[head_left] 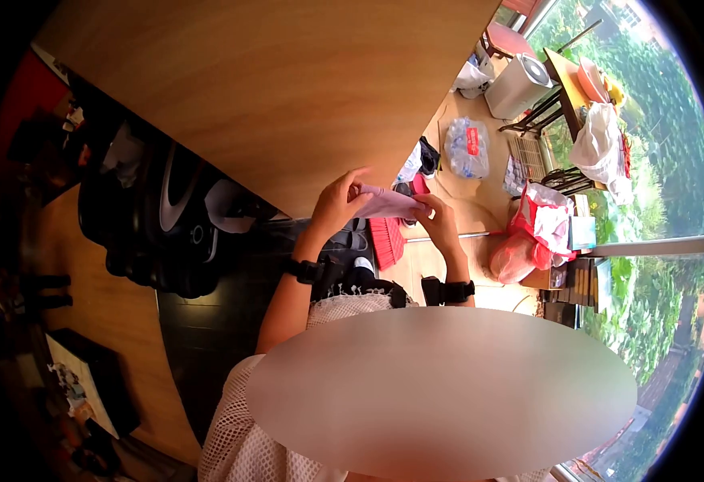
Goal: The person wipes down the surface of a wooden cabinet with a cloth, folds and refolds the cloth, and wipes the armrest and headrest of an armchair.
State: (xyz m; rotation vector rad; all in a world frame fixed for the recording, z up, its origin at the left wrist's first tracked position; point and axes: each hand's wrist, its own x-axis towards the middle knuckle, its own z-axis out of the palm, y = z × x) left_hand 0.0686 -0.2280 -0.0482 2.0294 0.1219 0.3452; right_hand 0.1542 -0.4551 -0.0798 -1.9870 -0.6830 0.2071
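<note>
A thin, pale pink cloth (385, 202) is stretched between my two hands, close to the lower corner of a large wooden panel (287, 88). My left hand (339, 204) pinches its left end, fingertips bent over the edge. At the other end, my right hand (438, 218) grips the cloth between thumb and fingers. Black bands circle both wrists. Below the cloth, a red broom head (386, 243) shows near my feet.
A black massage-type chair (155, 217) stands left. To the right lie a pack of plastic bottles (466, 148), red and white bags (532, 229) and stacked books (585, 283). A white appliance (518, 84) and a small table (565, 84) stand by the window.
</note>
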